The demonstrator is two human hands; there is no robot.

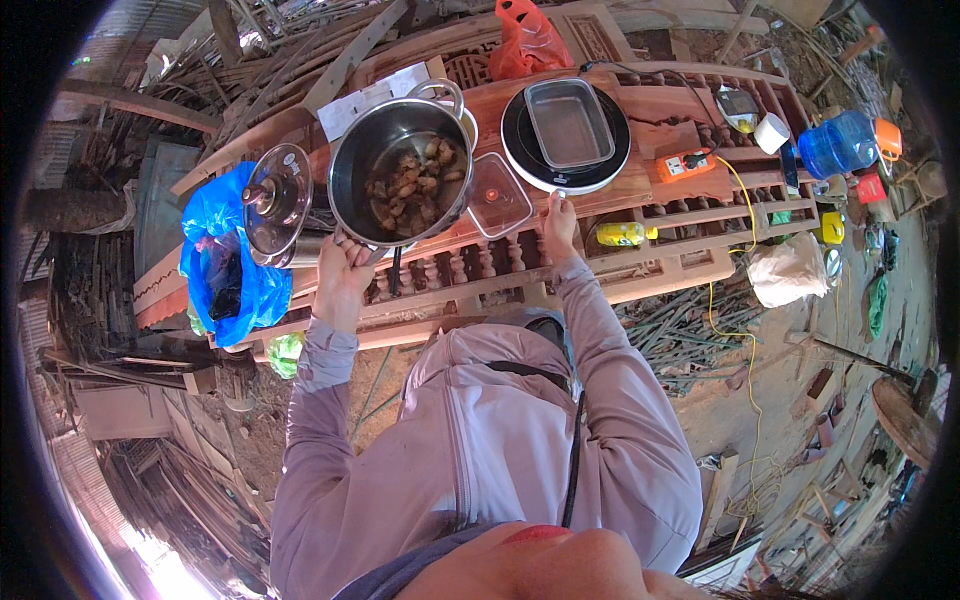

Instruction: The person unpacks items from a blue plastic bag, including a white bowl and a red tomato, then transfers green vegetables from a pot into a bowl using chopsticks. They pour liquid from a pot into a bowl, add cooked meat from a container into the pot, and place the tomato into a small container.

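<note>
A deep steel pot (347,180) with browned chunks of food (415,185) inside stands tilted toward me on the left of the wooden table. My left hand (343,262) is closed around its near loop handle. Farther right, a round black-topped electric cooker (516,140) with a white rim carries a rectangular metal tray (570,122). At the cooker's front edge, my right hand (561,228) has its fingertips closed on a small white knob. Between pot and cooker lies a clear plastic box lid (500,197). A glass pot lid (278,200) leans left of the pot.
A blue plastic bag (262,290) hangs at the left end; a red bag (525,45) sits at the back. To the right are an orange power socket (685,165), a yellow bottle (620,234), a white cup (771,133) and a blue water jug (835,146). A yellow cord (752,370) trails down.
</note>
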